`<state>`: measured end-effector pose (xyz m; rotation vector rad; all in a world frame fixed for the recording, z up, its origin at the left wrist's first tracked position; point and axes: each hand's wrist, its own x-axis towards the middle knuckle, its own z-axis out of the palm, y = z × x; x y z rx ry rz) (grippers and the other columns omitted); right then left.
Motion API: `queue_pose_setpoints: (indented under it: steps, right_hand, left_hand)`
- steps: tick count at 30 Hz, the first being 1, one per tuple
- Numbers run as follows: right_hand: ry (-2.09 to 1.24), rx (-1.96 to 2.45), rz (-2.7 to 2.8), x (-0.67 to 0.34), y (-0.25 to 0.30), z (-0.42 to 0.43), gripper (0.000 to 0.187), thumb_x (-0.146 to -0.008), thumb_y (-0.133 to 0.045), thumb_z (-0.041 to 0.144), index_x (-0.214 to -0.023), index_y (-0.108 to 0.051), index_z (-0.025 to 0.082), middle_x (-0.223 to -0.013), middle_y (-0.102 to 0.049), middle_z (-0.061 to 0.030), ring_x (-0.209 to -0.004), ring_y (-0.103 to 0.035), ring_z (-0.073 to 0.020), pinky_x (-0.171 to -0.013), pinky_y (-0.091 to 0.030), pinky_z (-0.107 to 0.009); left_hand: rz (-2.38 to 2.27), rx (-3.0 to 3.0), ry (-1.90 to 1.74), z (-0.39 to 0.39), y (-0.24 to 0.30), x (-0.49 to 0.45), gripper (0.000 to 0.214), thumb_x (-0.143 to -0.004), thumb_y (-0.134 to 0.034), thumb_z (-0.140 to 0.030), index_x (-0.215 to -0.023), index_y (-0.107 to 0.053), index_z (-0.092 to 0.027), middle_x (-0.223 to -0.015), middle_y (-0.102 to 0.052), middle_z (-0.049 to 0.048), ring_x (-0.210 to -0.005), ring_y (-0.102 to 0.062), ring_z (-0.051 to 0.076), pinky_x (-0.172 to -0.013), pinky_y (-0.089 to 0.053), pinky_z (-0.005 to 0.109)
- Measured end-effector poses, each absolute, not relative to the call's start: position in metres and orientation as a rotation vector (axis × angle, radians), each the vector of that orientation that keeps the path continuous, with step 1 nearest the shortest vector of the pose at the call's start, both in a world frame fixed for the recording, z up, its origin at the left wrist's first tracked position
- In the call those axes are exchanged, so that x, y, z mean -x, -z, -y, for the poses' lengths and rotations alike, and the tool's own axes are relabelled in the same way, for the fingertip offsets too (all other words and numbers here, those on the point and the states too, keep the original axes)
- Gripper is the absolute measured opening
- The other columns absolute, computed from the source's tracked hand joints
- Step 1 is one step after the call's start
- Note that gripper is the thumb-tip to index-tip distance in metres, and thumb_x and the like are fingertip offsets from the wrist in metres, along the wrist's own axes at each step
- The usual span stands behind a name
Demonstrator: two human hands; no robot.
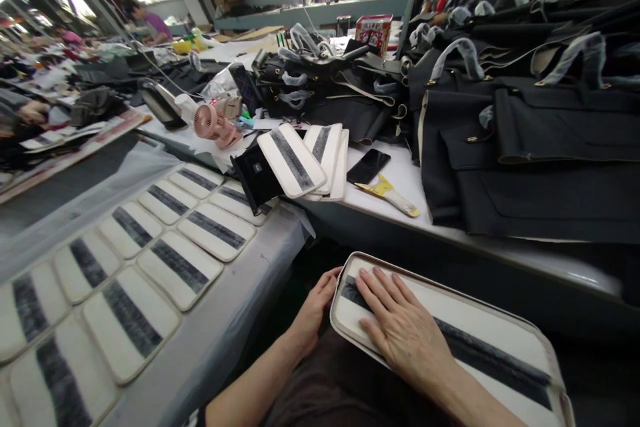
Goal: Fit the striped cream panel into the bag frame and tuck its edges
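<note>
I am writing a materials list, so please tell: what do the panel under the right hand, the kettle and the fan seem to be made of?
Panel: matte, off-white, perhaps board or stiff fabric, since it looks flat; its patchy dark band is unclear. Kettle: probably metal, from its silvery shine. Fan: likely moulded plastic, smooth and pink with a slotted grille.

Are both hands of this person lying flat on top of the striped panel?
No, only the right hand lies on top of the panel; the left hand is at its left edge.
</note>
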<state>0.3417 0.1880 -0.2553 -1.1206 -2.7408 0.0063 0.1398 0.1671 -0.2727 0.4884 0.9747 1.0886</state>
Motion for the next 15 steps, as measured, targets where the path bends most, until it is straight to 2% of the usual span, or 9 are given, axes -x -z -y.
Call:
queue_pose_setpoints:
  steps: [6, 12, 15]
  right_hand:
    - [-0.043, 1.127, 2.721, -0.343, 0.258, -0.191, 0.068, -0.098, -0.043, 0.044, -0.155, -0.018, 0.017, -0.16, -0.021, -0.0001, -0.147, -0.021, -0.0207, -0.119, -0.019, -0.043]
    - [-0.076, 1.117, 2.725, -0.344, 0.259, -0.194, 0.067, -0.097, -0.043, 0.044, -0.155, -0.019, 0.018, -0.161, -0.019, -0.0013, -0.147, -0.021, -0.0229, -0.118, -0.02, -0.045]
    - [-0.083, 1.107, 2.722, -0.344, 0.261, -0.196, 0.067, -0.097, -0.044, 0.043, -0.154, -0.021, 0.018, -0.16, -0.019, -0.0022, -0.147, -0.022, -0.0238, -0.118, -0.022, -0.046]
  left_hand:
    - [-0.751, -0.324, -0.97, -0.175, 0.283, -0.142, 0.059, -0.093, -0.056, -0.048, -0.146, -0.042, -0.028, -0.145, -0.052, 0.0071, -0.135, -0.045, 0.027, -0.115, -0.031, 0.043]
    - [-0.774, -0.48, -0.828, -0.192, 0.281, -0.128, 0.059, -0.092, -0.058, -0.043, -0.146, -0.042, -0.025, -0.146, -0.05, 0.0089, -0.136, -0.043, 0.029, -0.115, -0.029, 0.044]
    - [-0.808, -0.501, -0.734, -0.2, 0.28, -0.12, 0.06, -0.091, -0.059, -0.039, -0.147, -0.04, -0.028, -0.144, -0.052, 0.0084, -0.136, -0.043, 0.03, -0.113, -0.031, 0.047]
